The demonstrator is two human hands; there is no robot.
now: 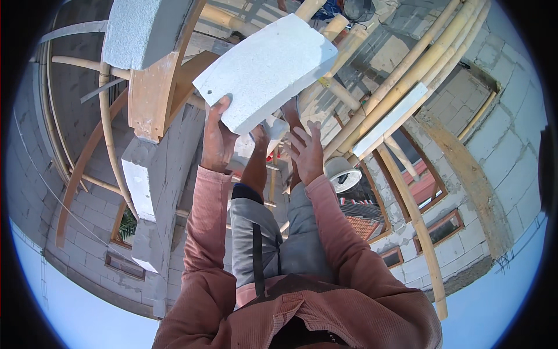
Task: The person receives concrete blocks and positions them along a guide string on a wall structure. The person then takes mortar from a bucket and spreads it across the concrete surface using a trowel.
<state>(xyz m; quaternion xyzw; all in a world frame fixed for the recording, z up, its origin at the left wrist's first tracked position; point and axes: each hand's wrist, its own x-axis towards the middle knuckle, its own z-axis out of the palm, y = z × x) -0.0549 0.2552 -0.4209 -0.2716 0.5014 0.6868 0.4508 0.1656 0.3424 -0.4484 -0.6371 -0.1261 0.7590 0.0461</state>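
Note:
A large white lightweight concrete block (267,72) is raised in front of me, tilted, its broad face and one long side showing. My left hand (218,139) grips its near left corner, with the thumb on the upper face and the fingers hidden beneath. Below the block's right side, my right hand (307,152) is open with its fingers spread. It appears apart from the block and holds nothing.
Another white block (131,35) sits at the upper left beside a wooden board (150,96). Bamboo poles (407,72) run along the right, with a narrow white block (390,119) on them. A round pale container (344,174) stands below. Another person (326,8) shows partly at the top.

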